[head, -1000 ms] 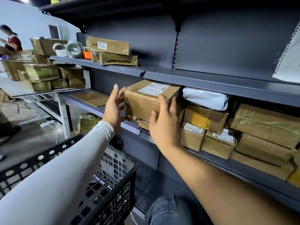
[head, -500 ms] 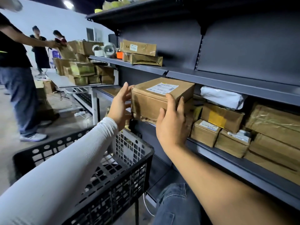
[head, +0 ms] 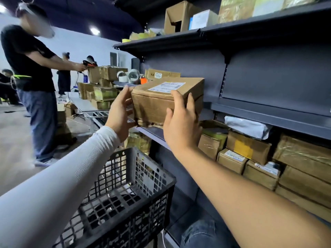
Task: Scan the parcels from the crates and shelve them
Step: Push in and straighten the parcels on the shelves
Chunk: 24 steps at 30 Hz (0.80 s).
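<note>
From the head camera, you have the brown taped cardboard parcel with the white printed label (head: 167, 101) held up in front of the dark grey metal shelving, level with the front lip of the bare middle shelf (head: 268, 109). Your left hand (head: 119, 111), in its white ribbed sleeve, lies flat against the parcel's left end with the fingers spread and nearly straight. Your right hand (head: 180, 127) cups the near face, fingers straight up the cardboard and thumb out to the side. So you are squeezing it between two palms rather than curling round it.

What matters for the next move: the open shelf surface lies ahead and to the right of your grip, and the parcel's long axis runs left to right, roughly along the shelf edge. Its far right corner looks about at the lip, though I cannot tell whether it touches. Your right hand is nearer the shelf, so the push probably comes from your left.

The black perforated plastic crate (head: 136, 183) sits below your arms.
</note>
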{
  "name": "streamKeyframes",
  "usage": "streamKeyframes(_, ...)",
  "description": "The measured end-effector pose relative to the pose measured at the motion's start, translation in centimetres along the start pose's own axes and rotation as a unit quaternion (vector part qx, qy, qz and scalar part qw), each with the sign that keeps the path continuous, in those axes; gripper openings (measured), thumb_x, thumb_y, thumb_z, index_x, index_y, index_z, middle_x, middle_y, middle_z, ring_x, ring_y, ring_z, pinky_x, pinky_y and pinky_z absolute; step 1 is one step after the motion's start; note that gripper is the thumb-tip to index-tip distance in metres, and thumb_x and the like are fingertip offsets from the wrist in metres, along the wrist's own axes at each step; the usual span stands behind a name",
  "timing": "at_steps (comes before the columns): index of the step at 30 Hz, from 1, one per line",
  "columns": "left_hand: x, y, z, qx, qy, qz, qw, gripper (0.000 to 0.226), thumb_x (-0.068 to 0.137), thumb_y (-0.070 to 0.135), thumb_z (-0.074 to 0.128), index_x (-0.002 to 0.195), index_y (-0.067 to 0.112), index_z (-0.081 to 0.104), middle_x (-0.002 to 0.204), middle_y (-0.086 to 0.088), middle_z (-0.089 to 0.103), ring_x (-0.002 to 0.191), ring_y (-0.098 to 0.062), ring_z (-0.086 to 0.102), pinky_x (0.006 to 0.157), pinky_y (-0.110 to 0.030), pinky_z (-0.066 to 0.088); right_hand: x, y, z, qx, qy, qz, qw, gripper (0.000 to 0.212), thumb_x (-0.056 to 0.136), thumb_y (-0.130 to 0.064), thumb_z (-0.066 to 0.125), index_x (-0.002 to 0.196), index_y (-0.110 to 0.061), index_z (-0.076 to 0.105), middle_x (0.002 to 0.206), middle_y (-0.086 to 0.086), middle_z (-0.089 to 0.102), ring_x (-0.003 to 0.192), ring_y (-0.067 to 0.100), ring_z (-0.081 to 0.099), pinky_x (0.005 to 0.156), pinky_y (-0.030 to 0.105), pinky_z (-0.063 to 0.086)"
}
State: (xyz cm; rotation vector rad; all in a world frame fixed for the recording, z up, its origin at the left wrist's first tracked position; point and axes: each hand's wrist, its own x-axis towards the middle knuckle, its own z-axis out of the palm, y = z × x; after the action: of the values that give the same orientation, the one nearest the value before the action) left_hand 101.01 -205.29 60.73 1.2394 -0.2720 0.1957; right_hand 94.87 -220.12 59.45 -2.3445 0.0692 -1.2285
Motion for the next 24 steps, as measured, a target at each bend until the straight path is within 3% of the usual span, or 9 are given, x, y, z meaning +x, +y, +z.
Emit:
streamKeyframes(3,1.4,1.0,2.6,-0.008,-0.013,0.005,1.0,0.045,0.104,0.062,0.039,0.114,0.034,0.073,0.115,0.009,0.073,0.102,-0.017,0.066,0.078,-0.037,0.056,2.4,0.6,-1.3,-0.02,0.02,-0.002,1.0,0.048,0.106,-0.027,0.053,0.15,-0.04,0.039,0.169,0.008,0.025,0.127,0.044,0.056,0.084,0.052,0.051)
streamKeyframes(6,3.2,1.1,5.8,-0.014,-0.037,0.001,0.999,0.043,0.104,0.061,0.039,0.104,0.035,0.072,0.094,0.018,0.077,0.083,-0.009,0.072,0.061,-0.026,0.055,4.7,2.1,-2.6,-0.046,0.041,0.011,0.998,0.05,0.106,-0.027,0.053,0.15,-0.042,0.037,0.17,0.007,0.025,0.127,0.045,0.056,0.087,0.053,0.05)
streamKeyframes(9,4.2,0.6,9.4,-0.023,-0.069,0.002,0.997,0.042,0.106,0.06,0.037,0.109,0.032,0.069,0.08,0.021,0.076,0.066,-0.002,0.073,0.049,-0.022,0.055,6.5,4.4,-3.8,-0.074,0.058,0.025,0.995,0.05,0.105,-0.028,0.054,0.15,-0.043,0.036,0.169,0.006,0.026,0.127,0.045,0.055,0.087,0.053,0.05)
streamKeyframes(14,6.2,-1.2,15.0,-0.034,-0.113,0.018,0.993,0.041,0.108,0.052,0.038,0.101,0.025,0.069,0.074,0.02,0.075,0.061,0.004,0.069,0.048,-0.017,0.051,8.7,8.6,-5.3,-0.114,0.076,0.046,0.989,0.05,0.106,-0.031,0.051,0.151,-0.042,0.032,0.168,0.007,0.027,0.127,0.044,0.056,0.086,0.052,0.052)
streamKeyframes(17,7.3,-2.0,17.8,-0.052,-0.135,0.01,0.989,0.039,0.109,0.048,0.04,0.102,0.022,0.07,0.075,0.017,0.076,0.063,0.004,0.069,0.053,-0.016,0.053,9.9,10.7,-5.8,-0.139,0.072,0.067,0.985,0.051,0.107,-0.033,0.049,0.153,-0.041,0.03,0.168,0.008,0.025,0.127,0.043,0.056,0.086,0.051,0.053)
streamKeyframes(19,8.6,-2.9,19.0,-0.057,-0.137,0.022,0.989,0.038,0.108,0.048,0.044,0.108,0.021,0.071,0.081,0.016,0.077,0.07,0.005,0.07,0.065,-0.022,0.056,11.0,11.9,-5.9,-0.153,0.067,0.068,0.984,0.055,0.106,-0.03,0.051,0.154,-0.04,0.029,0.169,0.006,0.019,0.13,0.043,0.053,0.084,0.05,0.053)
streamKeyframes(22,11.0,-4.4,20.1,-0.075,-0.132,0.044,0.987,0.052,0.099,0.06,0.056,0.132,0.021,0.068,0.122,0.01,0.074,0.112,-0.004,0.069,0.105,-0.04,0.051,12.8,13.3,-5.9,-0.204,0.031,0.03,0.978,0.065,0.105,-0.023,0.053,0.158,-0.041,0.021,0.172,0.001,-0.006,0.145,0.041,0.038,0.086,0.05,0.055)
streamKeyframes(24,12.0,-5.0,20.8,-0.085,-0.126,0.045,0.987,0.079,0.082,0.075,0.067,0.143,0.025,0.062,0.143,0.006,0.064,0.133,-0.015,0.059,0.119,-0.05,0.039,13.6,14.0,-5.8,-0.241,-0.001,0.0,0.971,0.072,0.106,-0.027,0.053,0.161,-0.043,0.009,0.17,-0.001,-0.023,0.156,0.04,0.016,0.092,0.051,0.055)
